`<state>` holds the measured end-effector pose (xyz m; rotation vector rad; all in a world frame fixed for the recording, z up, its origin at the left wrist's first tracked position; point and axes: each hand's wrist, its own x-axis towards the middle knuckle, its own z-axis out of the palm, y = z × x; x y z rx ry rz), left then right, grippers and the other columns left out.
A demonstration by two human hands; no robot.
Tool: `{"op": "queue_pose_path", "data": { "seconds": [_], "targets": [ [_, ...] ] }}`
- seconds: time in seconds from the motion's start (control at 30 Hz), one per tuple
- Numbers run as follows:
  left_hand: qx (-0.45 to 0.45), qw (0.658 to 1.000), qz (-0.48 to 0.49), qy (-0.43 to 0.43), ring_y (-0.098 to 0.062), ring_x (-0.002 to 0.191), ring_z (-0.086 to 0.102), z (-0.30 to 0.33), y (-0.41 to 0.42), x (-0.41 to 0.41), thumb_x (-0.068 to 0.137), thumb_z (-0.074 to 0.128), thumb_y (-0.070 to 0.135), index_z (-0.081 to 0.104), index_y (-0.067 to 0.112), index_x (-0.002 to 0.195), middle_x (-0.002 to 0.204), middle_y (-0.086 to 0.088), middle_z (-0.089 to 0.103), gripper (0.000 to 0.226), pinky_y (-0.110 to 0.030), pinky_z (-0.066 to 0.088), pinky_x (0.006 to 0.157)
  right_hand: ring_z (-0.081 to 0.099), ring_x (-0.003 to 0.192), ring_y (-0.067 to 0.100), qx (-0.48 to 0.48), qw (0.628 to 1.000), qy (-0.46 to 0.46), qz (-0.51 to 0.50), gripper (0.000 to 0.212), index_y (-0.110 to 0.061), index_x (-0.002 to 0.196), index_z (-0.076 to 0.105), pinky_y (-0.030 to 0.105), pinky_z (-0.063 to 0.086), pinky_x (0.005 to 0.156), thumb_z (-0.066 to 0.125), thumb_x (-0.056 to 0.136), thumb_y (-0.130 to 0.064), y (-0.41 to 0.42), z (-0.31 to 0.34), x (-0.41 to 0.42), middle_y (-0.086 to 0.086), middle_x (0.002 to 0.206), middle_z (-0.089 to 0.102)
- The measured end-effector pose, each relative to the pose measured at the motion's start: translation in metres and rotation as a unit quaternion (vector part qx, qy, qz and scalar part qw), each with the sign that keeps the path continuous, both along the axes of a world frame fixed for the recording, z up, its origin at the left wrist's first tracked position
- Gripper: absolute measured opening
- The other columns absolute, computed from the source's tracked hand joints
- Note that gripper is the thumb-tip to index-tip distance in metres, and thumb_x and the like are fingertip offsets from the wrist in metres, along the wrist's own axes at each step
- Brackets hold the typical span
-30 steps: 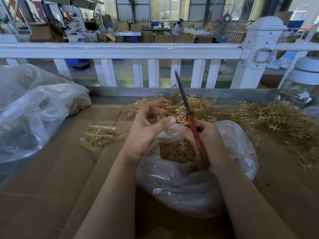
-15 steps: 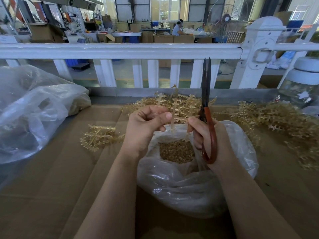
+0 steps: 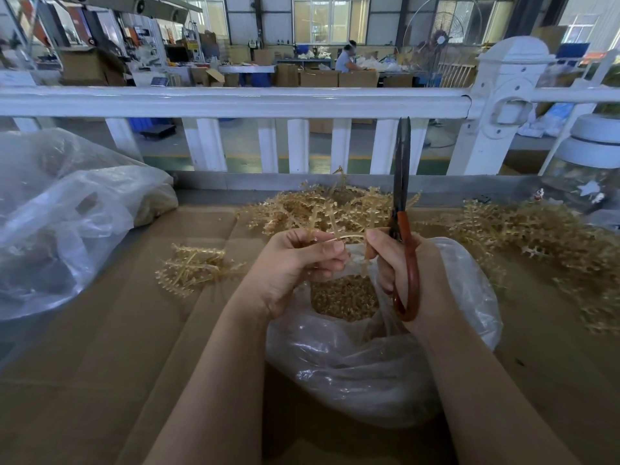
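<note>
Golden sprig, blurred, seems pinched in left grip; right grip clasps upright scissors.

This is a factory workshop hall. Beyond a white painted railing, an open floor runs to benches piled with brown cardboard cartons and blue plastic crates, where a person sits working. A large round wire-caged fan stands under tall wall windows. Up close, heaps of golden plastic sprigs and clear plastic bags lie on a cardboard-covered tabletop.
</note>
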<state>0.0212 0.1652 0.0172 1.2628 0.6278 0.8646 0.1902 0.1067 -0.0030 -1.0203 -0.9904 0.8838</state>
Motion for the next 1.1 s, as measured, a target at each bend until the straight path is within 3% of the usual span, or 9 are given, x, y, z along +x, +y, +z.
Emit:
{"op": "queue_pose_path", "data": {
  "seconds": [0.1,0.33,0.47,0.57,0.63,0.73,0.9,1.0,1.1],
  "targets": [
    [-0.014,1.0,0.005,-0.016,-0.013,0.065,0.069,0.0,0.0,0.002,0.065,0.079,0.018,0.075,0.013,0.079,0.079,-0.011,0.074,0.015,-0.022,0.056,0.063,0.048,0.039,0.002,-0.021,0.999,-0.014,-0.028,0.021,-0.01,0.08,0.065,0.011,0.036,0.042,0.074,0.085,-0.028,0.002,0.001,0.0,-0.011,0.046,0.052],
    [-0.005,1.0,0.008,-0.008,-0.011,0.061,0.065,0.0,0.0,0.004,0.066,0.079,0.018,0.076,0.015,0.073,0.073,-0.007,0.073,0.008,-0.02,0.052,0.061,0.051,0.043,-0.002,-0.025,0.999,-0.021,-0.044,0.016,-0.004,0.086,0.063,0.009,0.039,0.046,0.07,0.092,-0.018,0.0,0.003,0.0,-0.014,0.048,0.054],
    [-0.025,0.996,0.08,-0.042,-0.008,0.057,0.06,-0.002,0.004,0.007,0.075,0.076,0.01,0.075,0.013,0.073,0.069,-0.005,0.071,0.004,-0.018,0.05,0.055,0.057,0.048,0.001,-0.021,0.996,-0.028,-0.087,0.023,-0.008,0.083,0.068,0.01,0.044,0.048,0.075,0.084,-0.031,-0.001,0.006,-0.004,-0.007,0.053,0.061],
    [-0.045,0.987,0.139,-0.06,-0.01,0.058,0.057,-0.005,0.008,0.007,0.081,0.074,0.005,0.072,0.006,0.081,0.068,-0.005,0.069,0.002,-0.019,0.05,0.054,0.068,0.068,0.008,-0.029,0.986,-0.085,-0.143,0.049,-0.012,0.088,0.073,0.019,0.056,0.063,0.074,0.068,-0.056,0.0,0.003,-0.005,0.004,0.076,0.072],
    [-0.047,0.984,0.161,-0.062,-0.011,0.059,0.056,-0.006,0.009,0.007,0.082,0.074,0.006,0.072,0.005,0.082,0.065,-0.004,0.066,0.002,-0.02,0.05,0.055,0.067,0.068,0.012,-0.034,0.976,-0.141,-0.162,0.059,-0.014,0.085,0.073,0.026,0.055,0.062,0.073,0.063,-0.069,0.001,0.0,-0.005,0.005,0.075,0.071],
    [-0.047,0.98,0.181,-0.061,-0.011,0.059,0.054,-0.006,0.009,0.008,0.082,0.075,0.009,0.072,0.006,0.085,0.061,-0.001,0.062,0.005,-0.02,0.05,0.055,0.063,0.06,0.005,-0.062,0.955,-0.231,-0.177,0.056,-0.025,0.075,0.067,0.028,0.049,0.059,0.069,0.059,-0.079,0.004,-0.005,-0.005,-0.012,0.065,0.067],
    [-0.04,0.979,0.188,-0.06,-0.011,0.059,0.054,-0.007,0.009,0.008,0.083,0.075,0.011,0.072,0.01,0.083,0.058,0.001,0.061,0.004,-0.02,0.051,0.056,0.057,0.083,-0.015,-0.08,0.923,-0.34,-0.16,0.054,-0.038,0.082,0.061,0.02,0.043,0.061,0.059,0.058,-0.087,0.006,-0.009,-0.007,-0.039,0.086,0.061],
    [-0.039,0.979,0.189,-0.067,-0.01,0.057,0.053,-0.006,0.009,0.008,0.082,0.075,0.01,0.073,0.014,0.076,0.058,0.0,0.06,0.007,-0.02,0.051,0.056,0.06,0.074,-0.004,-0.074,0.894,-0.412,-0.158,0.056,-0.035,0.084,0.058,0.023,0.046,0.06,0.06,0.063,-0.087,0.004,-0.01,-0.004,-0.022,0.075,0.065],
    [-0.027,0.98,0.186,-0.07,-0.01,0.054,0.051,-0.006,0.01,0.008,0.086,0.069,0.006,0.072,0.019,0.058,0.058,-0.001,0.057,0.032,-0.021,0.05,0.056,0.058,0.073,0.001,-0.062,0.863,-0.478,-0.151,0.056,-0.034,0.089,0.057,0.026,0.049,0.063,0.056,0.066,-0.085,0.003,-0.013,-0.007,-0.018,0.075,0.061]
  ]
}}
